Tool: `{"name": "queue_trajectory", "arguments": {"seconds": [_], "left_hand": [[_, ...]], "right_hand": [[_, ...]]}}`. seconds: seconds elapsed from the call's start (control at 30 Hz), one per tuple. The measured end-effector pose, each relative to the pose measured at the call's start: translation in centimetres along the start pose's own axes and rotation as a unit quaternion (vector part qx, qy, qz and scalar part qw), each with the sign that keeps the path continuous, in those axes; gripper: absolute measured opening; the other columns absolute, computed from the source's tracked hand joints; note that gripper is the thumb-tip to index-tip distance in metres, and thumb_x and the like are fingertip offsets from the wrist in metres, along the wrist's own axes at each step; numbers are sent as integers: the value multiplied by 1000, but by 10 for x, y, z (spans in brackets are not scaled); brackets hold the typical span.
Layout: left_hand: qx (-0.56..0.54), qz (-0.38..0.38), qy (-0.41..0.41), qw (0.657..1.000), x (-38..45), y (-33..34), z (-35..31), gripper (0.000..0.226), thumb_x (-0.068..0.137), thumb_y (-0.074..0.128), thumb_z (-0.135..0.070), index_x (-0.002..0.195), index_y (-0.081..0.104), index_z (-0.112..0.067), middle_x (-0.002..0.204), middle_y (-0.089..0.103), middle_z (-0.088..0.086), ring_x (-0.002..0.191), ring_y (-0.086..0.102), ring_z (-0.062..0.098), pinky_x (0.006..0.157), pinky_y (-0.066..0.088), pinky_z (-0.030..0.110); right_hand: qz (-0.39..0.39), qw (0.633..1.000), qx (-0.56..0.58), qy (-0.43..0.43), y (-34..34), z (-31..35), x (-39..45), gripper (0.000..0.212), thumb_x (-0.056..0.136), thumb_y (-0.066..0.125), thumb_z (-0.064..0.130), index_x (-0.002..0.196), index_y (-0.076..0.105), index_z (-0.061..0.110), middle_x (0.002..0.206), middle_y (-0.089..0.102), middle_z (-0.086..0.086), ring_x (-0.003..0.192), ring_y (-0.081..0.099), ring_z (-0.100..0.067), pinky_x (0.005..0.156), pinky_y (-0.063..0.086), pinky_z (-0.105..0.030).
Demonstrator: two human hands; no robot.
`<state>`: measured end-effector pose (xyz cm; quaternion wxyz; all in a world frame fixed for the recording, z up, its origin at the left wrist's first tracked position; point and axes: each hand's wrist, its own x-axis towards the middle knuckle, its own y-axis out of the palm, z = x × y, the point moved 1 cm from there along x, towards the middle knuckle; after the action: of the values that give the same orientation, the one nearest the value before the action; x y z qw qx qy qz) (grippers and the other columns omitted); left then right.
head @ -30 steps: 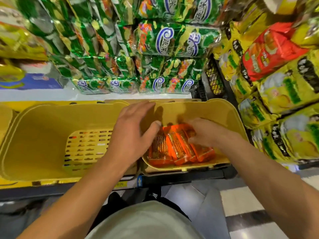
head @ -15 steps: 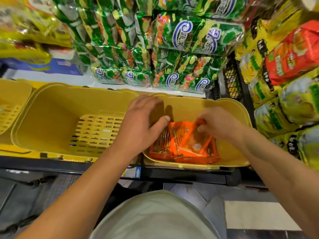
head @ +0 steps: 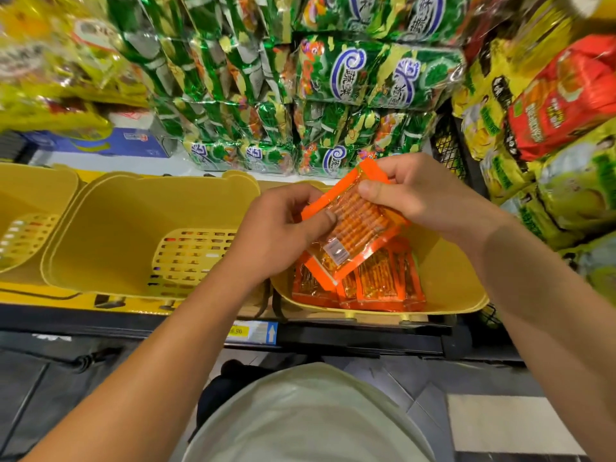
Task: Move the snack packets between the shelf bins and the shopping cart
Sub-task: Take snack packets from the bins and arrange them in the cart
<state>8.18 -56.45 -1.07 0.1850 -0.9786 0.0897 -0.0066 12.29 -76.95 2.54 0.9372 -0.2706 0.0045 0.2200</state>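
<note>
Behind the yellow plastic bin with the snacks point(head: 446, 281) you face a wall of shiny green foil multipacks point(head: 336, 78), stacked high. To the right of that bin lean yellow-green snack bags point(head: 573, 191) with one red bag point(head: 563, 101) among them. Just left of it sits a second yellow plastic bin with a slotted floor point(head: 133, 235), and the edge of a third shows further left. Inside the right bin lie several orange clear-windowed snack packets point(head: 376, 285), overlapping flat on its floor (how many, you cannot tell). Above that bin you hold one orange transparent-fronted snack packet of thin sticks point(head: 353, 225), tilted, its upper end towards the green packs. Your left hand point(head: 283, 231) pinches its left edge, thumb pressed on the front and fingers curled behind. Your right hand point(head: 420, 195) pinches its upper right end the same way, thumb on top. Below the bin, on the shelf's dark front rail, sits a small blue and yellow price label point(head: 253, 332).
</note>
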Motion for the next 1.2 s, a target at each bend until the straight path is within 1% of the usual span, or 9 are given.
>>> {"name": "queue_trajectory", "arguments": {"seconds": [0.17,0.23,0.33,0.4,0.47,0.57,0.7,0.97,1.2], "left_hand": [[-103,-21,-12,994,-8,-3,0,14,93,66,-9,80,65,-10,72,63,6,62,59,13,56,49,25],[-159,-25,-47,986,-12,-4,-5,24,93,63,-31,74,67,-17,72,65,4,63,60,13,57,48,23],[-304,47,-164,937,-11,-5,-7,50,87,46,-62,78,67,-17,89,72,11,78,67,22,69,51,30],[-308,104,-197,925,-10,-4,-5,43,89,55,-56,98,67,-15,109,72,14,88,69,25,79,52,37],[-317,135,-204,916,-10,0,-5,32,85,70,-39,105,66,-14,97,73,10,80,67,22,69,54,32],[-371,77,-187,906,-10,4,-7,19,78,72,-17,94,68,-9,74,73,5,65,68,15,57,56,26],[-274,-48,-136,951,-7,-2,1,16,82,74,0,94,66,-7,90,74,14,77,71,24,75,61,42],[-214,4,-120,969,-9,3,-2,20,88,71,-4,106,69,-12,101,76,10,90,73,26,83,59,45],[-106,-27,-68,992,-15,-17,-6,14,88,72,-12,95,71,-25,89,77,-3,82,73,17,81,59,46]], "right_hand": [[-28,996,90,-1,4,0,1,19,94,66,22,100,73,6,90,75,-19,77,70,-35,71,54,-45],[-55,992,112,-21,5,1,3,13,93,66,8,91,76,16,86,76,-11,77,70,-29,71,55,-43],[-77,977,191,-49,8,4,8,29,83,64,3,79,78,27,87,69,-22,84,60,-50,83,49,-51],[-45,956,284,-58,12,5,9,36,79,59,-2,74,79,27,92,74,-10,100,65,-40,94,51,-44],[-12,947,313,-64,16,7,8,38,80,58,-8,75,79,23,105,75,-2,111,66,-20,92,51,-30],[-20,950,312,-9,11,2,4,33,93,55,-9,102,74,17,113,73,-2,113,67,-21,93,53,-36],[-15,934,344,93,5,-2,-3,25,105,46,20,124,62,18,127,69,0,111,69,-24,89,58,-44],[-33,980,185,69,12,0,5,19,90,64,-6,100,70,9,94,75,-13,85,72,-27,79,61,-36],[-18,990,104,89,16,-27,12,14,95,67,22,109,69,26,100,74,5,98,70,-14,87,58,-32]]}}
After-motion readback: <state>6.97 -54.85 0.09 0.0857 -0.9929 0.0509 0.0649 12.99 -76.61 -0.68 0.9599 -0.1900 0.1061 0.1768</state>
